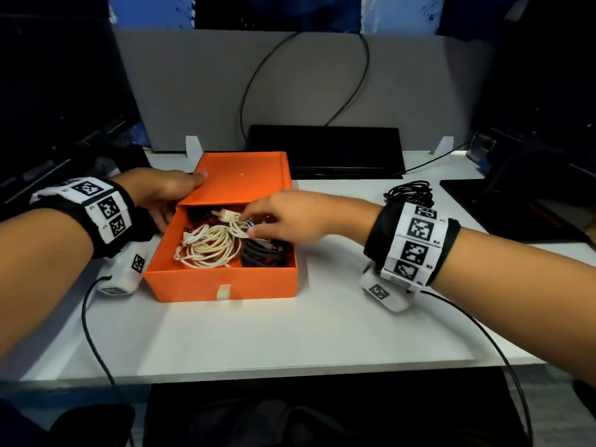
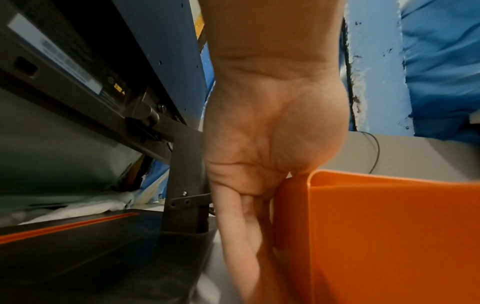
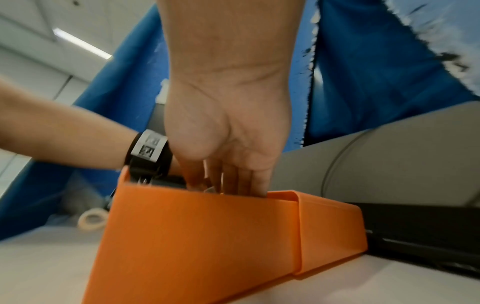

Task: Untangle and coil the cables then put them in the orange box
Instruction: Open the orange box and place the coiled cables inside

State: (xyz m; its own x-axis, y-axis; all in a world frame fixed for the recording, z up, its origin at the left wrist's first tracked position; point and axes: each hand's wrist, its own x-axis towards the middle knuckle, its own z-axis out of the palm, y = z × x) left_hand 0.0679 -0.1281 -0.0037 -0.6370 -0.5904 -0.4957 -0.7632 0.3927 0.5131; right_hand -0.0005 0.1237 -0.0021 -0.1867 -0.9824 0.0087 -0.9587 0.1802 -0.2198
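Note:
The orange box [image 1: 225,282] stands on the white table with its tray pulled out of the sleeve [image 1: 245,179]. In the tray lie loose white cables [image 1: 209,246] and a dark grey cable bundle [image 1: 261,253]. My right hand [image 1: 258,225] reaches into the tray from the right, and its thumb and fingers pinch a white cable [image 1: 237,225] near the plug. In the right wrist view the right hand's fingers [image 3: 228,181] dip behind the box wall [image 3: 207,236]. My left hand [image 1: 167,188] rests with straight fingers on the sleeve's left edge. In the left wrist view its fingers [image 2: 246,216] lie along the orange wall [image 2: 389,236].
A coiled black cable [image 1: 409,191] lies on the table right of the box. A flat black device [image 1: 325,150] sits behind the box against a grey divider [image 1: 290,85]. A dark stand base [image 1: 516,204] occupies the right. A tape roll [image 3: 93,219] lies left of the box.

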